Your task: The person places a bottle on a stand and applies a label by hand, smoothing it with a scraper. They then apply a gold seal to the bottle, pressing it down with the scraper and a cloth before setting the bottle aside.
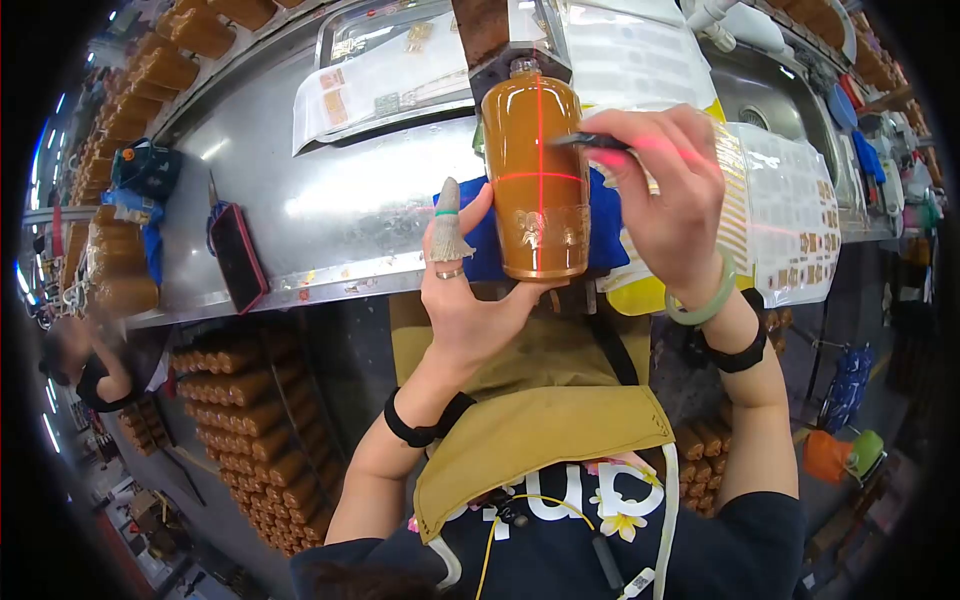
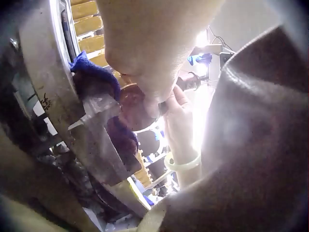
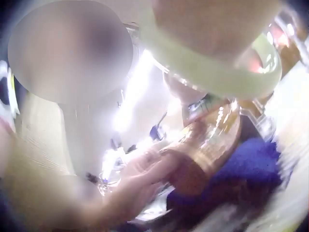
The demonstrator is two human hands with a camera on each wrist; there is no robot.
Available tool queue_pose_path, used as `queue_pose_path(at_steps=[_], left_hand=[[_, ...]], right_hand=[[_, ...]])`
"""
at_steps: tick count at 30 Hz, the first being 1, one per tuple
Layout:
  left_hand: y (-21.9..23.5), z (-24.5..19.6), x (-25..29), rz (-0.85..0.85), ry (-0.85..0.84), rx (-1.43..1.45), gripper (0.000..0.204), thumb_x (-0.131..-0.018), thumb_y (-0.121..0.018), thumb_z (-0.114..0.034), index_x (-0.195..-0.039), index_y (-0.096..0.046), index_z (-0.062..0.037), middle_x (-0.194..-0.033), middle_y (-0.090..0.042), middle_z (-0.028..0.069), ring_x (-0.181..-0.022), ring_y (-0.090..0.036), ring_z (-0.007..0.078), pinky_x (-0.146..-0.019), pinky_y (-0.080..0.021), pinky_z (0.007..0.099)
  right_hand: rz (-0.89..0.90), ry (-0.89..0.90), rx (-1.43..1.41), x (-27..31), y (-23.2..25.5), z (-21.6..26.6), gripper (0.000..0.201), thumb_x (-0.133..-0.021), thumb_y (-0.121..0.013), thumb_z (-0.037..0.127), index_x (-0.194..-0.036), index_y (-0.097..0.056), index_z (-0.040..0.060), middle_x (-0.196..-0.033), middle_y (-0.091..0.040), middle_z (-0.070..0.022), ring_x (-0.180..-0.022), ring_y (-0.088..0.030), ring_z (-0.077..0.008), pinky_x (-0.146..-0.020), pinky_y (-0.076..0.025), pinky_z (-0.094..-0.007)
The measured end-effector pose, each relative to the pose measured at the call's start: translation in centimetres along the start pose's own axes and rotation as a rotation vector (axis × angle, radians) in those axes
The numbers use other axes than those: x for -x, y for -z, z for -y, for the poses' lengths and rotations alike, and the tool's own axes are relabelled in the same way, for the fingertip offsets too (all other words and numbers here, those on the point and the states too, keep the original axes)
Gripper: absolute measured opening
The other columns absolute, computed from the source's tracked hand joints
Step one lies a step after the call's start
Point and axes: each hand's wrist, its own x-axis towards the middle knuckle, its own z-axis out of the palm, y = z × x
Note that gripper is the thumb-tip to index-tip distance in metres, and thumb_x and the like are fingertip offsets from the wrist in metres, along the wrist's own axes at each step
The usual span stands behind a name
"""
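Note:
An amber bottle (image 1: 510, 130) lies on a blue cloth (image 1: 481, 245), its neck pointing away, with red laser lines crossing it and a patterned band near its base. My left hand (image 1: 462, 305) holds it, thumb at the base and fingers along the left side; a cloth cover is on one finger. My right hand (image 1: 672, 185) pinches a slim dark tool (image 1: 603, 142), its tip blurred at the bottle's right side. In the right wrist view the left hand (image 3: 140, 176) is against the bottle (image 3: 215, 140); the right hand's fingers are out of sight there.
A phone (image 1: 238, 258) lies on the metal counter (image 1: 220, 130) at left. Sheets of small stickers (image 1: 790, 200) lie at right, by a sink (image 1: 765, 95). A tray (image 1: 385, 45) with a sheet stands behind. Stacked amber bottles (image 1: 245, 420) are below; another person (image 1: 100, 370) is far left.

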Motion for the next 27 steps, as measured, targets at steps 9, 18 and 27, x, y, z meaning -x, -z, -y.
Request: queue_pose_path(at_steps=[9, 18, 27], left_hand=[[-0.1, 0.9, 0.7, 0.067, 0.102, 0.073, 0.111, -0.067, -0.099, -0.024, -0.155, -0.037, 0.0051, -0.143, -0.062, 0.0186, -0.132, -0.056, 0.0368, -0.117, -0.035, 0.0481], [0.2, 0.1, 0.2, 0.019, -0.029, -0.087, 0.086, -0.071, -0.094, -0.019, -0.143, -0.053, 0.0048, -0.144, -0.062, 0.0178, -0.130, -0.059, 0.0340, -0.118, -0.035, 0.0488], [0.3, 1.1, 0.9, 0.127, 0.092, 0.105, 0.091, -0.085, -0.084, -0.011, -0.159, -0.033, 0.0051, -0.147, -0.059, 0.0217, -0.136, -0.058, 0.0296, -0.113, -0.044, 0.0406]], right_hand=[[-0.024, -0.037, -0.037, 0.5, 0.0, -0.4, 0.021, -0.076, -0.077, 0.001, -0.095, -0.077, 0.0111, -0.093, -0.075, -0.0009, -0.082, -0.064, -0.0194, -0.073, -0.045, -0.0332], [-0.025, -0.170, -0.172, 2.4, -0.6, 1.2, 0.011, -0.080, -0.076, 0.008, -0.090, -0.073, 0.0114, -0.100, -0.074, -0.0013, -0.083, -0.064, -0.0227, -0.084, -0.047, -0.0392], [0.003, -0.089, -0.216, 2.3, -0.8, 1.7, 0.012, -0.077, -0.076, 0.010, -0.089, -0.075, 0.0122, -0.101, -0.076, -0.0011, -0.082, -0.067, -0.0223, -0.081, -0.048, -0.0381]])
